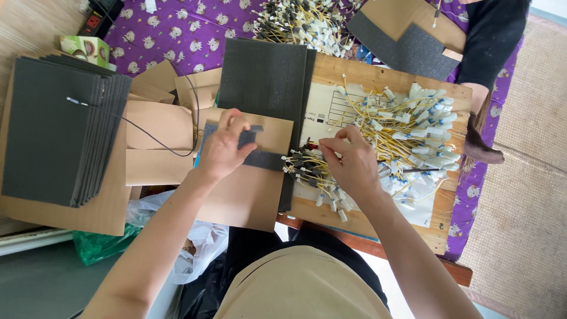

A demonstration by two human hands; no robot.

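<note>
The left hand presses a dark grey foam strip flat against a tan rectangular cardboard sheet, fingers curled over the strip's upper left end; it pins the strip and does not enclose it. The strip's long axis runs left to right across the sheet's upper edge, and its right end meets a bundle of yellow wires with white plastic connectors. The right hand lies directly right of that end, fingertips pinched on wires at the bundle's upper side; how many it holds cannot be told. The larger heap of yellow wire leads covers the wooden board toward its right edge, nearer the right hand.
</note>
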